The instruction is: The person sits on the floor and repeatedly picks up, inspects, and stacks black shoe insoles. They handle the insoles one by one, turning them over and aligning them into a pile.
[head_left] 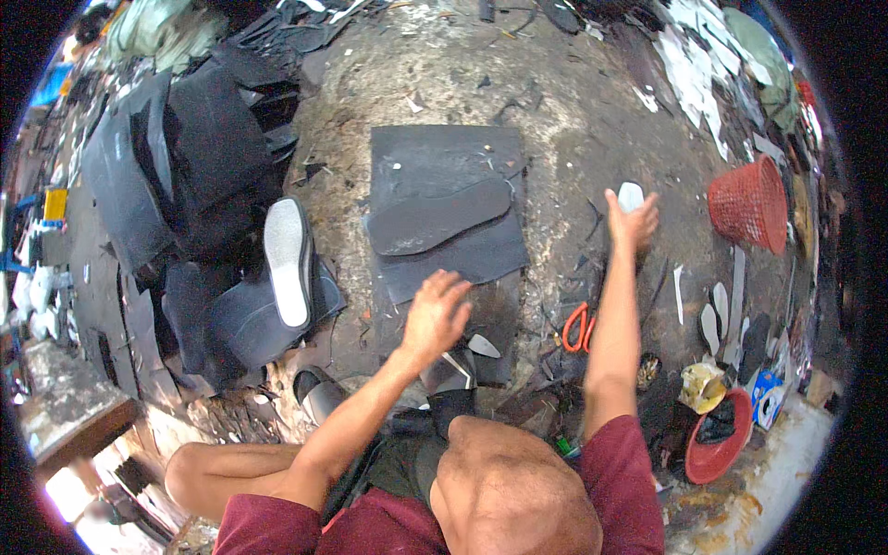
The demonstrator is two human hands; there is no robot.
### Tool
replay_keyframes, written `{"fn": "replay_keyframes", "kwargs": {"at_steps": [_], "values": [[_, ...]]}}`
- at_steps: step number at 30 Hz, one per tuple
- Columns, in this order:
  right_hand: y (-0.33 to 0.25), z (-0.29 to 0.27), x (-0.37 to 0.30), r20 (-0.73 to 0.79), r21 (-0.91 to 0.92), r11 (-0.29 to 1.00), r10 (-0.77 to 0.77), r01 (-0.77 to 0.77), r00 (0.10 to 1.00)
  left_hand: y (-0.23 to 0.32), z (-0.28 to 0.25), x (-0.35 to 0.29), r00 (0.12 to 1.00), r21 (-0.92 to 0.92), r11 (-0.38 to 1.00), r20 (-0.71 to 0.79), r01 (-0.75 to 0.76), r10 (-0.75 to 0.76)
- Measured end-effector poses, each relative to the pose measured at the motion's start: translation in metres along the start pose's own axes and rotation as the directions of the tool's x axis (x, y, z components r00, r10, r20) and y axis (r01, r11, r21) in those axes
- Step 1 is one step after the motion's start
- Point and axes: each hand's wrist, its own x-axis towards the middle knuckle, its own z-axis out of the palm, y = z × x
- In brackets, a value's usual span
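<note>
A black shoe-sole-shaped piece [439, 218] lies slantwise on dark rubber sheets [444, 148] on the floor in front of me. My left hand [438, 316] hovers at the near edge of those sheets, fingers extended and holding nothing. Out to the right, my right hand [633, 222] has its thumb and fingers on either side of a white rounded piece [631, 195]; most of that piece is hidden by the hand. Orange-handled scissors [577, 327] rest on the floor by my right forearm. Near my foot, a pale pointed blade-like piece [483, 346] shows below my left hand.
On the left, a white-and-grey shoe sole [289, 268] leans on dark sheets beside a large heap of black sheet material [199, 157]. A red basket [751, 205] lies tilted at the right, with a red bowl [696, 460] nearer me. Scraps litter the floor.
</note>
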Motion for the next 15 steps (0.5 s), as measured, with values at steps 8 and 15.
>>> {"fn": "replay_keyframes", "kwargs": {"at_steps": [8, 15], "values": [[-0.071, -0.129, -0.073, 0.245, 0.912, 0.411, -0.58, 0.019, 0.777, 0.049, 0.006, -0.007, 0.7, -0.842, 0.011, 0.442, 0.54, -0.561], [-0.064, -0.089, -0.152, 0.456, 0.876, 0.186, -0.623, -0.445, 0.635, -0.022, -0.034, -0.014, 0.593, -0.902, -0.154, 0.386, 0.403, -0.707]]}}
